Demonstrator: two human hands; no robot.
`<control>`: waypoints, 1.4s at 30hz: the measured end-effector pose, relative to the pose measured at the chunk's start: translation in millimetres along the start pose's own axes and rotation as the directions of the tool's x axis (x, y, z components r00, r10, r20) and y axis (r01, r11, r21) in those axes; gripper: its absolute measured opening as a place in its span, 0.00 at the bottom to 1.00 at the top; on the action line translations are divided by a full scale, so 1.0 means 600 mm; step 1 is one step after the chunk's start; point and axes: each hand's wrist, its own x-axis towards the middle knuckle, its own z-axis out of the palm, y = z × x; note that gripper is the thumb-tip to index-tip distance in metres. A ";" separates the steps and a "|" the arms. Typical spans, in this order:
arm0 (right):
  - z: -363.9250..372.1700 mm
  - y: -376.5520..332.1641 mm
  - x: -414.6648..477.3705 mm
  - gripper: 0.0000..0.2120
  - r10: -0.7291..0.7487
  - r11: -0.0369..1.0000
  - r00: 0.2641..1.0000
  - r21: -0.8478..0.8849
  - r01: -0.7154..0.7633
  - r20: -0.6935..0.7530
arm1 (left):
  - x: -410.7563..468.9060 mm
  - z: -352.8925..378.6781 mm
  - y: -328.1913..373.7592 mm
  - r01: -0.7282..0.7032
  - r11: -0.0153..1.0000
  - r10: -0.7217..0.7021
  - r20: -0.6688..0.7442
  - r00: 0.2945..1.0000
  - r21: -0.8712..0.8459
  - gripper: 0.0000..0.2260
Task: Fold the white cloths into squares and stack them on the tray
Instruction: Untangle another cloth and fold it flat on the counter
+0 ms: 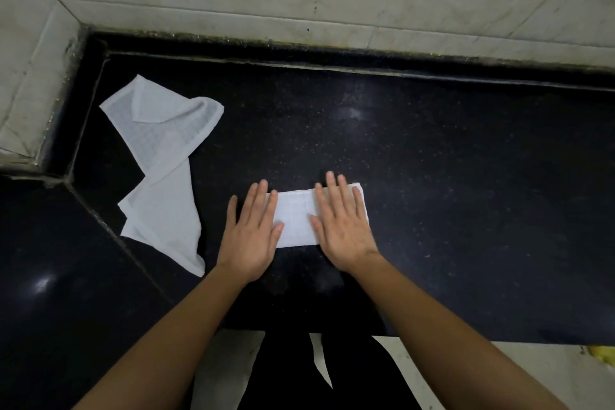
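While both palms lie flat, fingers spread, the left hand [252,236] and right hand [342,226] press a folded white waffle-weave cloth [296,220] onto the glossy black speckled bench [449,176]; farther left lies a rumpled white cloth [163,160].

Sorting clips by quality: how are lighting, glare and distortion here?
Head view: dim; small glare spots on the black counter; wide-angle bending curves the wall edge; both white cloths read clearly, the folded cloth and the loose cloth; hands sharp.
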 end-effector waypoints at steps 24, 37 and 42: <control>-0.038 0.057 -0.034 0.25 0.582 0.766 0.813 0.340 -0.545 -0.006 | 0.007 0.026 0.003 0.080 0.997 -0.081 0.102 0.991 0.019 0.30; -0.084 0.075 0.010 0.11 0.709 0.505 0.635 0.407 -0.761 0.307 | 0.009 0.027 0.004 0.075 0.996 -0.079 0.124 0.989 0.041 0.30; -0.084 0.076 0.004 0.08 0.742 0.435 0.588 0.435 -0.788 0.323 | 0.011 0.028 0.002 0.073 0.996 -0.078 0.123 0.989 0.044 0.29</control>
